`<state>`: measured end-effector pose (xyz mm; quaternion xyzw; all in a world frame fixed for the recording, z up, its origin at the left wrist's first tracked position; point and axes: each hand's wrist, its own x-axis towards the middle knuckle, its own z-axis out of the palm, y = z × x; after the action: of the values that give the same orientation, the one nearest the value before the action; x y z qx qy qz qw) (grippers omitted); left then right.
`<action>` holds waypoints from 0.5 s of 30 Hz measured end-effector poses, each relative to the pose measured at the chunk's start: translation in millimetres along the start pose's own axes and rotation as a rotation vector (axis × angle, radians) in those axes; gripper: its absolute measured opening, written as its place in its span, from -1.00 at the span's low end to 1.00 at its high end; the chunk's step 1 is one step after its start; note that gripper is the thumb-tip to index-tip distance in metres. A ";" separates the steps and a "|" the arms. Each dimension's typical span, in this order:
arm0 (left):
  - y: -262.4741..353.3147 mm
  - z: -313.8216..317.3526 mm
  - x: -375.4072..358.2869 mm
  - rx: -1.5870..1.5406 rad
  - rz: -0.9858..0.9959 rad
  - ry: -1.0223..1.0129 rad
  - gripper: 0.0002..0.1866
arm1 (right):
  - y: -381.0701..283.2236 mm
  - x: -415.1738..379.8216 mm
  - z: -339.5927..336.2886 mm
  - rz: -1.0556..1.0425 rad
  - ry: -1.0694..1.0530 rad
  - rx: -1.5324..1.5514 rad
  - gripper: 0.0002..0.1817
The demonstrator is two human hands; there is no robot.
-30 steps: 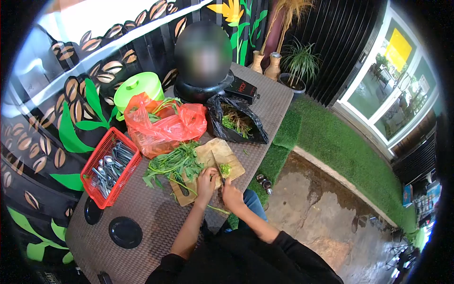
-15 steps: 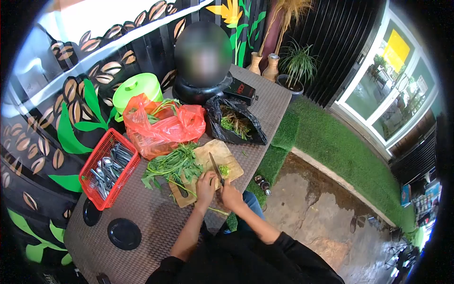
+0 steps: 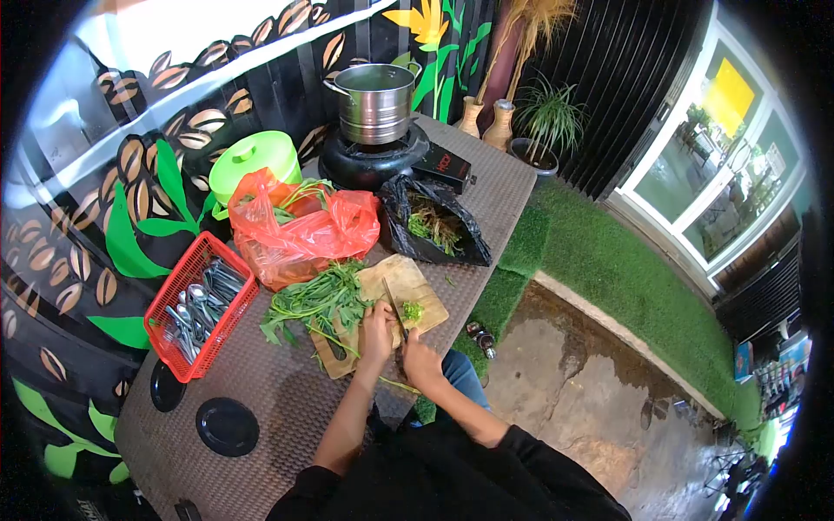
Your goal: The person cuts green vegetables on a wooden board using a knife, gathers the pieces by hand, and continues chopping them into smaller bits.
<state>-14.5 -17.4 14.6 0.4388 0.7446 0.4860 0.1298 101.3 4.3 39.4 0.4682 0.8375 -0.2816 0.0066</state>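
Observation:
My right hand [image 3: 422, 361] is closed round the handle of a knife [image 3: 394, 306], its blade pointing away over the wooden cutting board [image 3: 426, 291]. Close beside the blade, my left hand [image 3: 377, 335] presses green stems against the board, fingers closed. A small heap of chopped greens [image 3: 413, 311] lies to the right of the blade. Long leafy greens [image 3: 317, 300] spread over the board's left side and onto the table. Some stems stick out near my wrists.
Behind the board are a red plastic bag [image 3: 300, 230], a black bag of greens [image 3: 434, 227], a green lidded pot [image 3: 252, 165] and a steel pot [image 3: 375, 108] on a stove. A red cutlery basket [image 3: 200, 304] and black plates [image 3: 228, 426] stand left.
My left hand has shifted slightly away from me along the stems, and the knife has moved slightly left. The steel pot, blurred before, now shows clearly.

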 end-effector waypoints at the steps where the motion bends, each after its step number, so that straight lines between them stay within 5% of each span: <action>1: -0.9 -0.7 1.4 -0.007 0.053 0.028 -0.78 | 0.9 3.8 4.3 0.014 0.017 -0.024 -0.68; 15: -17.7 4.6 -1.9 0.023 0.042 0.055 -0.77 | 6.1 7.6 17.0 -0.056 0.132 0.081 -0.65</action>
<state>-19.8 -18.5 -3.0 0.4424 0.7440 0.4920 0.0938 97.5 4.6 20.2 0.4620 0.8369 -0.2838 -0.0752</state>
